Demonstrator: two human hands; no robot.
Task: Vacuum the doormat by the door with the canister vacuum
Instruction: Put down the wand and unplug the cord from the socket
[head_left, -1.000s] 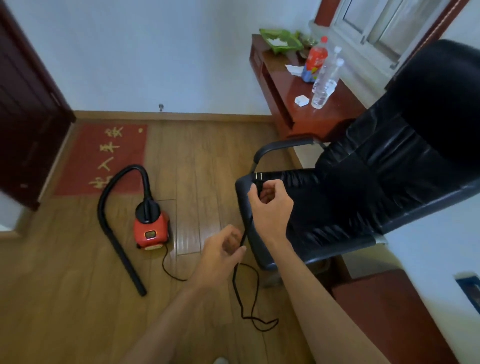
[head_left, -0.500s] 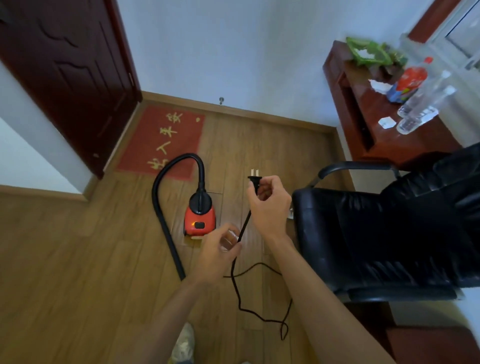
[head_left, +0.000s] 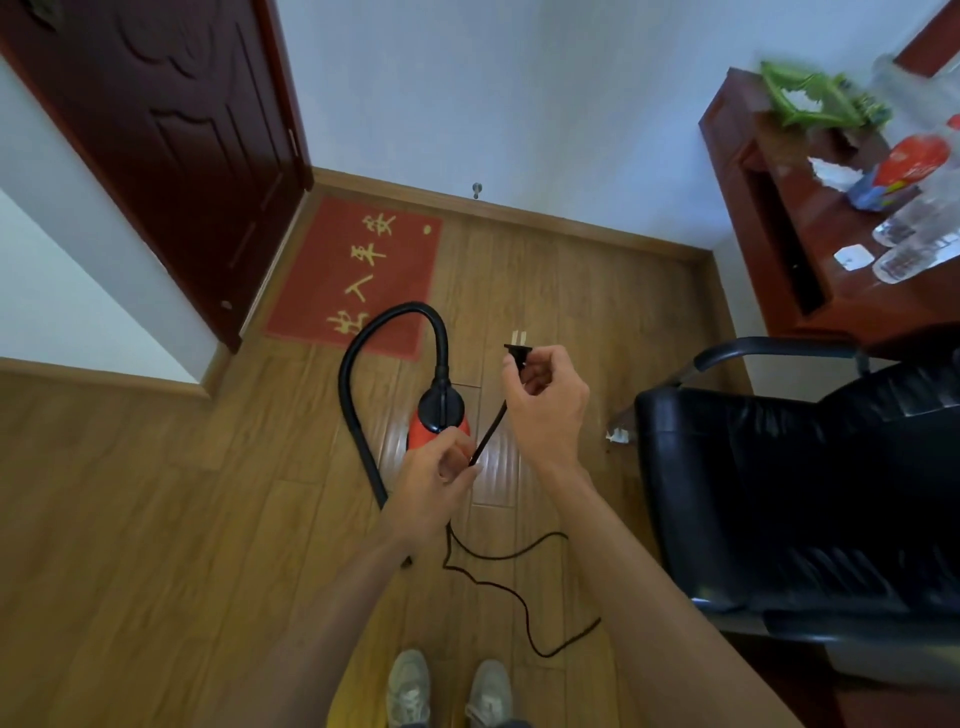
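Observation:
A small red canister vacuum (head_left: 422, 436) stands on the wooden floor, partly hidden behind my left hand (head_left: 435, 480). Its black hose (head_left: 358, 374) arcs up and down to the left. The red doormat (head_left: 363, 275) with yellow characters lies beyond it, by the dark door (head_left: 171, 135). My right hand (head_left: 545, 410) pinches the black two-pin plug (head_left: 518, 349), prongs pointing up. My left hand grips the black power cord (head_left: 488, 431) lower down. The rest of the cord loops loosely on the floor in front of my shoes.
A black leather armchair (head_left: 810, 488) fills the right side, close to my right arm. Behind it stands a reddish wooden desk (head_left: 779, 223) carrying bottles, a green tray and papers. A door stop (head_left: 476, 189) sticks out of the skirting board. My shoes (head_left: 449, 691) are at the bottom.
The view has swung left and down, bringing the door and my shoes into sight. Both hands keep their hold on plug and cord, now in front of the vacuum.

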